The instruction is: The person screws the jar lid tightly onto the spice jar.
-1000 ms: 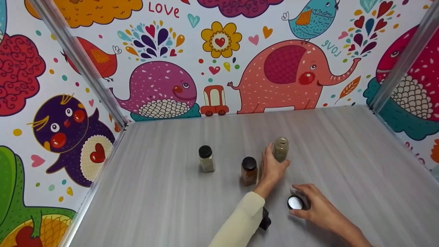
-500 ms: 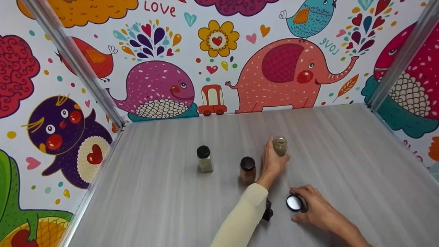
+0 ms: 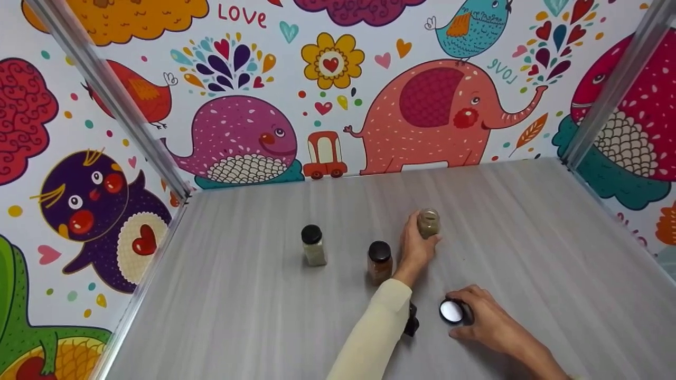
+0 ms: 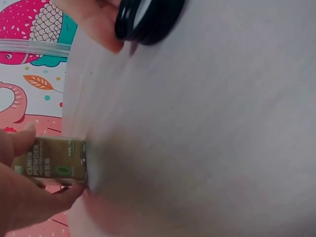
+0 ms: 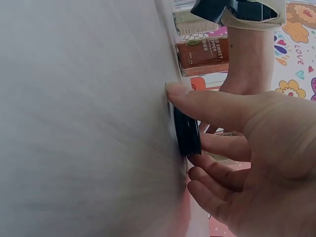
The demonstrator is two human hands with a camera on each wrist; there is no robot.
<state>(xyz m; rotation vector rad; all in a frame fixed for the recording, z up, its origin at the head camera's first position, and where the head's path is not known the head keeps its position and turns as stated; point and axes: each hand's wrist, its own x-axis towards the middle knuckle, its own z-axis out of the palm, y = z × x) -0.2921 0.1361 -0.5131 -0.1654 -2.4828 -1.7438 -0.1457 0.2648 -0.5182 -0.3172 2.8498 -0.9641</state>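
Note:
My left hand [image 3: 418,245] grips a small uncapped glass jar [image 3: 428,224] from its left side, thumb at the near side. In the left wrist view the jar's label [image 4: 39,160] reads cumin powder, and its base is right at the tabletop. A black lid [image 3: 451,312] lies with its white inside facing up. My right hand [image 3: 491,319] arches around it, index finger beyond and thumb on the near side. In the right wrist view the thumb [image 5: 178,91] sits just off the lid's edge, and fingers are close against the lid's other side.
A black-capped jar of reddish powder [image 3: 380,263] stands just left of my left wrist. Farther left is another black-capped jar with pale contents [image 3: 314,245]. A black wrist strap piece [image 3: 411,320] shows under the left sleeve. Patterned walls [image 3: 330,105] border the table.
My left hand has moved the open jar slightly away and changed its tilt in view. My right thumb has drawn back from the lid's edge. The other jars stay in place.

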